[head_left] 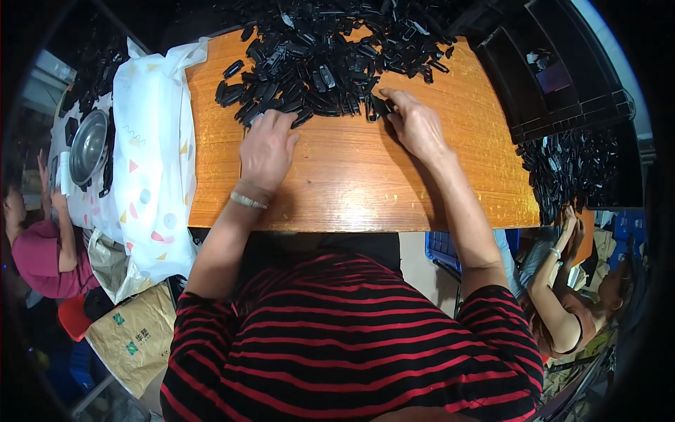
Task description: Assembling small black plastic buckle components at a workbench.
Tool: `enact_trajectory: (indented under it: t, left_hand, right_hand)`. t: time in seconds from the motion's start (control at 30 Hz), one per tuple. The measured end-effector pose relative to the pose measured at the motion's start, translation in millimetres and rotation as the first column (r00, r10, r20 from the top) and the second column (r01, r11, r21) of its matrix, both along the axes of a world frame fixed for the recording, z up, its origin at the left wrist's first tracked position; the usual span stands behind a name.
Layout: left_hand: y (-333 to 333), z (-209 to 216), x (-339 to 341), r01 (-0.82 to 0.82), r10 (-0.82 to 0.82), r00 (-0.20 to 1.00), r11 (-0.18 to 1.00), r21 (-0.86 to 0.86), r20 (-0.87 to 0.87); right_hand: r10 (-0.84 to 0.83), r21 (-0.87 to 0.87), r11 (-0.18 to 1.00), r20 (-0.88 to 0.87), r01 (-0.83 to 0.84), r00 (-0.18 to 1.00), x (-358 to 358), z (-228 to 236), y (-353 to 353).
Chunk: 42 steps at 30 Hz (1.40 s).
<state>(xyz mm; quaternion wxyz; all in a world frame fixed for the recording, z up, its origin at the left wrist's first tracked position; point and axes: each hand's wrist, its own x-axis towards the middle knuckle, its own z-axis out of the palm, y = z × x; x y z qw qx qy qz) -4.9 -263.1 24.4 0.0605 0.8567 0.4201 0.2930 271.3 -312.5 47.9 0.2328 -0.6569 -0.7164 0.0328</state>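
A heap of small black plastic parts [323,74] covers the far part of the wooden table [337,183]. At the heap's near left edge, my left hand [267,146] rests its fingertips against the parts. Its thumb stands apart from the fingers, and no part shows in its grasp. Further right, my right hand [418,128] is closed with thumb and fingers on a flat black plastic part [380,107], beside the heap's near right edge. The fingers hide some of that piece.
A patterned white cloth [151,162] borders the table's left side, with a metal bowl [89,146] beyond it. Black crates [555,70] stand at right above more black parts [569,165]. One person [49,250] sits at left, another [562,316] at right.
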Motion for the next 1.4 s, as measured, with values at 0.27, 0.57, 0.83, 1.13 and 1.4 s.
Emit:
enact_trajectory:
  t: [0.27, 0.57, 0.83, 1.13, 1.4]
  left_hand:
    - [-3, -4, 8, 0.025, -0.022, 0.996, 0.999, -0.028, 0.083]
    - [-16, -3, -6, 0.224, -0.199, 0.956, 0.970, -0.098, 0.217]
    - [-21, -1, -3, 0.189, -0.178, 0.981, 0.967, -0.171, 0.079]
    - [-30, 11, 5, 0.634, 0.191, 0.551, 0.536, -0.557, 0.812]
    - [-54, 10, 15, 0.785, 0.529, 0.208, 0.412, -0.463, 0.823]
  right_hand:
    - [-0.091, -0.057, 0.995, -0.123, 0.085, 0.988, -11, 18, -23]
    - [0.211, 0.021, 0.978, -0.083, -0.210, 0.974, -72, -9, -51]
    - [0.061, -0.083, 0.994, -0.039, -0.064, 0.997, -73, -3, -49]
    - [0.024, -0.054, 0.996, -0.594, -0.070, 0.804, -103, -6, -38]
    - [0.052, 0.106, 0.993, -0.753, 0.043, 0.655, -128, -5, -57]
